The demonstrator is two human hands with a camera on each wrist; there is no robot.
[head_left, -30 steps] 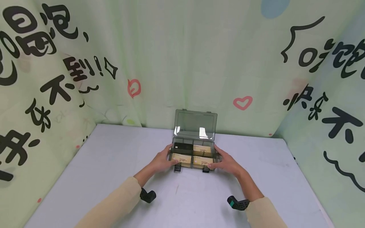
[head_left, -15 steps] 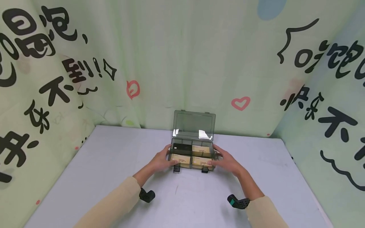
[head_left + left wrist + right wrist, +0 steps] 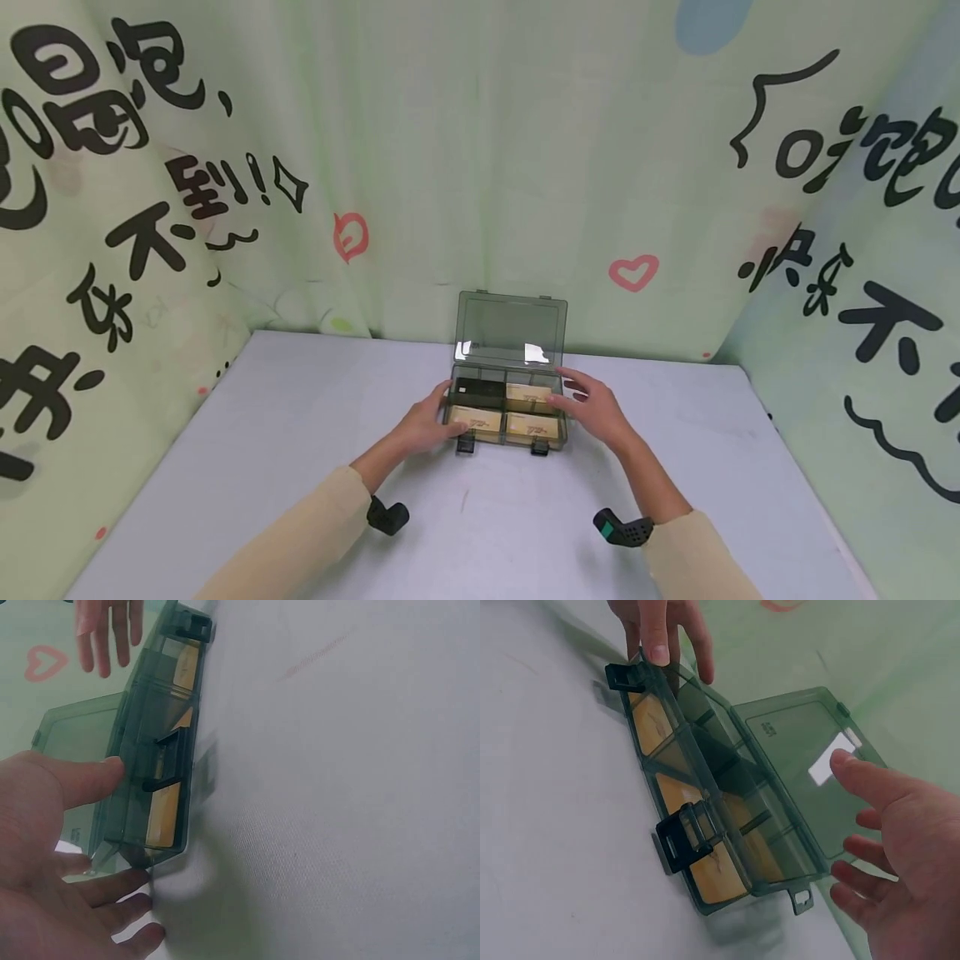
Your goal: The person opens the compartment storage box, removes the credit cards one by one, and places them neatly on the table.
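A see-through grey-green divided case (image 3: 503, 427) lies on the table with its hinged lid (image 3: 512, 329) raised at the back. Tan boxes (image 3: 472, 420) fill the two front compartments, another tan box (image 3: 525, 397) sits back right, and a black box (image 3: 480, 392) back left. The left hand (image 3: 422, 423) grips the case's front left corner, thumb over the edge and fingers along the side, as the right wrist view also shows. Beside the case's right end the right hand (image 3: 600, 412) hovers with loosely bent fingers. In the right wrist view that hand (image 3: 922, 847) appears apart from the case.
Two dark latches (image 3: 465, 443) hang from the case's front edge. A white table (image 3: 504, 533) spreads around it, with a printed curtain (image 3: 420, 167) close behind and at both sides. Black wrist cameras (image 3: 387, 515) jut from both sleeves.
The right hand has come off the case's right side and shifted slightly up and back. The left hand stays on its corner, and the case has not visibly moved.
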